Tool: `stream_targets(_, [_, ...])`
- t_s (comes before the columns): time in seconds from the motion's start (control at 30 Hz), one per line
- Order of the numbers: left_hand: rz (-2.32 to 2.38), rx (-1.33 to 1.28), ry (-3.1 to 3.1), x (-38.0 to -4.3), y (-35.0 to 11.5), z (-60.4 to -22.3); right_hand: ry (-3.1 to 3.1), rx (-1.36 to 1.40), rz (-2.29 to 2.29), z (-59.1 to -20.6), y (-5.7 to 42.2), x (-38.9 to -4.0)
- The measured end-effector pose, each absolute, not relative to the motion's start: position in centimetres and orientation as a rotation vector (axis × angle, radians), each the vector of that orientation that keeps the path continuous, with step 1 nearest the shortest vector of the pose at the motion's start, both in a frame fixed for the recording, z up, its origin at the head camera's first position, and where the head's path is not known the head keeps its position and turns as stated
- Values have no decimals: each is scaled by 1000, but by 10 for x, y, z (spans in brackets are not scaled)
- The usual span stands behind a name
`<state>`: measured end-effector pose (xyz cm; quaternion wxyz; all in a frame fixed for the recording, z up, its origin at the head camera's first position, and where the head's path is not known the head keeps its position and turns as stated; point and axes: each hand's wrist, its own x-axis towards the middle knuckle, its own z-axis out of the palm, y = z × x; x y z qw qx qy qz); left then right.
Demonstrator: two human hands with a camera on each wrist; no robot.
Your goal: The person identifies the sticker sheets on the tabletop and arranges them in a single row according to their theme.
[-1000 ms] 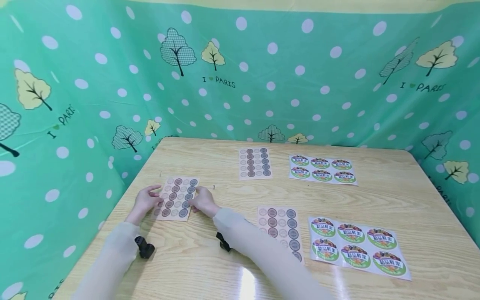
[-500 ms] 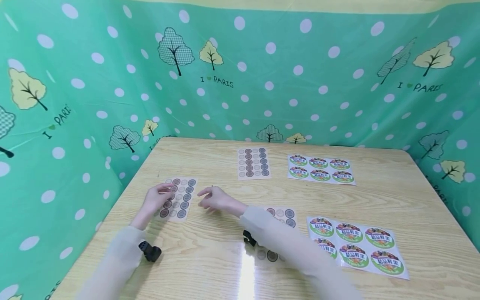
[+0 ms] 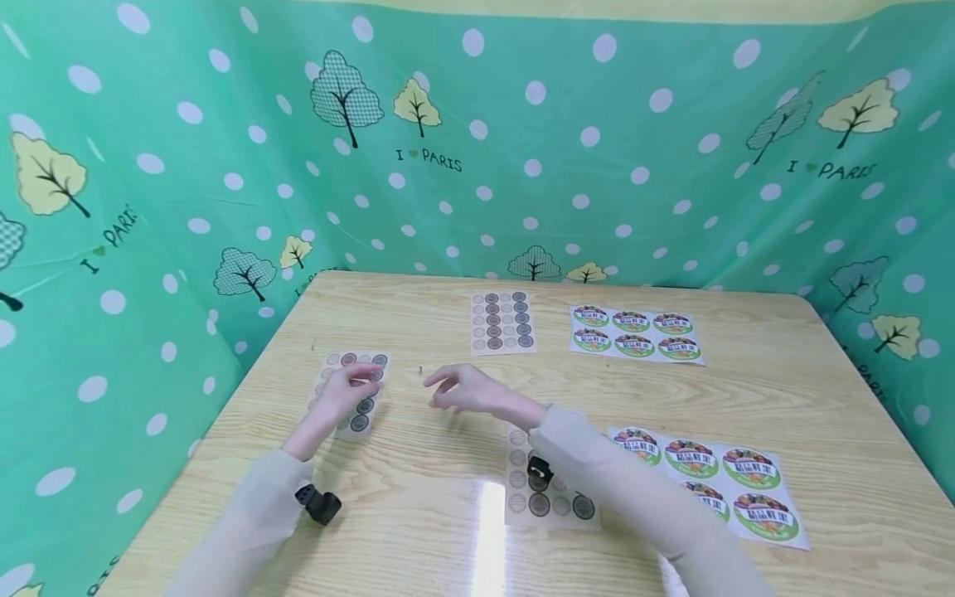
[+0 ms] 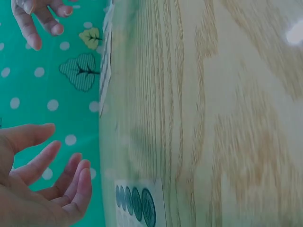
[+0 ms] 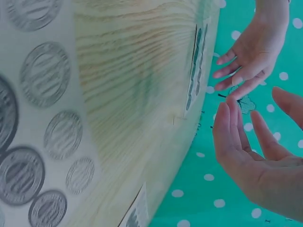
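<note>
My left hand (image 3: 345, 393) hovers over the left sticker sheet (image 3: 347, 430), which lies flat with columns of round pale, brown and grey stickers. Its fingers are loosely bent and hold nothing; part of that sheet is hidden behind it. To the right, my right hand (image 3: 466, 390) hangs above bare wood with relaxed fingers, nothing between them. Beneath the right forearm lies another round-sticker sheet (image 3: 552, 521), partly covered. Both hands show in the left wrist view, the left hand (image 4: 52, 179) nearer the camera. The right wrist view has the right hand (image 5: 255, 161) in front.
At the back of the wooden table (image 3: 418, 514) lies a third round-sticker sheet (image 3: 503, 323). Beside it is a fruit-label sheet (image 3: 636, 334), and a larger fruit-label sheet (image 3: 746, 485) lies at the right front, partly behind the right sleeve. A green dotted curtain (image 3: 477, 166) surrounds the table.
My right hand has left the right edge of the left sticker sheet and moved right. My left hand has come off its left edge and moved right above it. The sheet stays on the table.
</note>
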<state>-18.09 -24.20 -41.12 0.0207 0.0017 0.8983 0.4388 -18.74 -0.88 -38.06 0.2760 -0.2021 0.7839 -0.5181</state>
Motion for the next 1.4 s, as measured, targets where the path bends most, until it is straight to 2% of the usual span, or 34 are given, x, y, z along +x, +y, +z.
stream_targets(0.37, [1433, 203, 2653, -178, -199, -408, 2288, -702, -1236, -367, 43, -181])
stream_targets(0.83, [1392, 293, 2553, -174, -160, -408, 2362, -620, -1149, -375, 101, -174])
stream_targets(1.4, [1338, 492, 2461, -173, -116, -415, 2469, -497, -1109, -391, 147, -161])
